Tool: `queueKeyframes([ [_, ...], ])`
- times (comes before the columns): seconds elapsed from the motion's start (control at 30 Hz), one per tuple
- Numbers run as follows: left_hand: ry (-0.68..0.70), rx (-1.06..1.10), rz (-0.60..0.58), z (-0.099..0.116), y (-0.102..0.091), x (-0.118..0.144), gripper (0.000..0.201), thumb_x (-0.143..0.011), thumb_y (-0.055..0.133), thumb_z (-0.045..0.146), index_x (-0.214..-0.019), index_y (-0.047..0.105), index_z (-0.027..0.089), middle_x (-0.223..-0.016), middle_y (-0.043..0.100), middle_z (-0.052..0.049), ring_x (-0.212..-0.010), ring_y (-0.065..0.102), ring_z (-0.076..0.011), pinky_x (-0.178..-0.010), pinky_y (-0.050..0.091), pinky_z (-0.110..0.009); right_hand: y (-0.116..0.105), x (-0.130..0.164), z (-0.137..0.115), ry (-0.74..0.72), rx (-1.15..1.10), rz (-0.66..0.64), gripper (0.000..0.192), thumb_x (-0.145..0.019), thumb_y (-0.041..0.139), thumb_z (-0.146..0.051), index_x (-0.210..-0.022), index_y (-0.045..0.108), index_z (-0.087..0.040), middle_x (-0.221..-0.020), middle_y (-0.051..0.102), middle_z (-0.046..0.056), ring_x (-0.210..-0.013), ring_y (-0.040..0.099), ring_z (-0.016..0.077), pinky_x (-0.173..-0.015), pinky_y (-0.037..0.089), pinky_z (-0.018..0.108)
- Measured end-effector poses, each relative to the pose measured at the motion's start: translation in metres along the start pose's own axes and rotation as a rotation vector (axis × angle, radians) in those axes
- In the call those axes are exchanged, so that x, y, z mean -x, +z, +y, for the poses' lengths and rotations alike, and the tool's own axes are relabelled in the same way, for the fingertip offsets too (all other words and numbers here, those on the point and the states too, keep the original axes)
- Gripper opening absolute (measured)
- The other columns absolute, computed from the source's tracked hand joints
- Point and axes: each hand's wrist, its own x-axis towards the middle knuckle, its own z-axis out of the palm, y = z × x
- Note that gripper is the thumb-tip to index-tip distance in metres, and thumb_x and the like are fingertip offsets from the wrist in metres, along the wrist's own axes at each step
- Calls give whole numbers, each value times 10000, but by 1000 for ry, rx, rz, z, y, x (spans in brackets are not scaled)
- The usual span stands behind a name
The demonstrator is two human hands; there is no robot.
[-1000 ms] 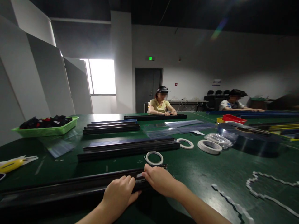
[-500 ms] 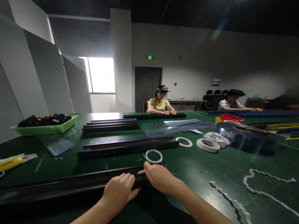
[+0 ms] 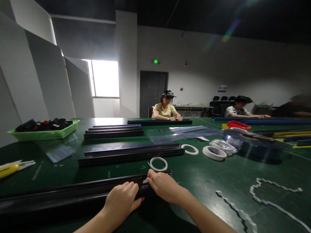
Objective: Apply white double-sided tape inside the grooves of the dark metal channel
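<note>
In the head view, a long black rail (image 3: 60,195) lies on the green table (image 3: 206,181) close to the person, running from the left edge to just past the right hand (image 3: 166,187). The left hand (image 3: 121,200) is closed over the rail's near wall, fingers on top and thumb along the near side. The right hand's fingers are bent and drawn narrow at the rail near its right end, by a small pale piece (image 3: 145,182) in the channel; whether they pinch it or only press, I cannot tell. Just beyond the rail lies a ring of white tape (image 3: 166,165); more black rails (image 3: 136,153) lie behind it. To the right rests a wavy white strip (image 3: 239,212). A green basket (image 3: 58,133) of dark parts stands far left, and across the table sits a co-worker (image 3: 165,110) in yellow
</note>
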Motion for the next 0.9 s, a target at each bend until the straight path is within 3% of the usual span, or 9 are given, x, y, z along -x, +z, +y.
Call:
queueKeyframes([
  [0.33,37,5,-79,-2,-8,-5,122,-816,574,319,-835,581,199,-787,656,-3,-740,625,-180,-613,455,-251,-1,1,2,-34,69,14,319,-954,267,-365,-967,523,-175,-815,665,76,-712,621,188,-557,300,253],
  [0.5,-14,33,-151,-3,-15,-7,215,-831,505,383,-803,595,190,-780,668,-30,-739,631,-198,-633,456,-276,-7,3,0,-30,81,1,285,-949,300,-336,-948,534,-174,-806,659,70,-732,615,183,-573,298,248],
  [0.7,-169,16,-214,-13,-21,-1,284,-769,506,452,-730,599,187,-761,679,-51,-721,635,-235,-645,450,-334,-7,4,0,-37,-17,-15,319,-950,294,-382,-917,533,-173,-782,635,56,-691,588,163,-564,293,239],
  [0.9,-108,44,-176,-13,-21,5,216,-802,471,386,-800,584,201,-791,660,-36,-755,613,-220,-654,438,-324,-4,2,2,-28,-127,-17,283,-932,343,-393,-927,526,-177,-791,624,44,-673,561,146,-557,295,227],
])
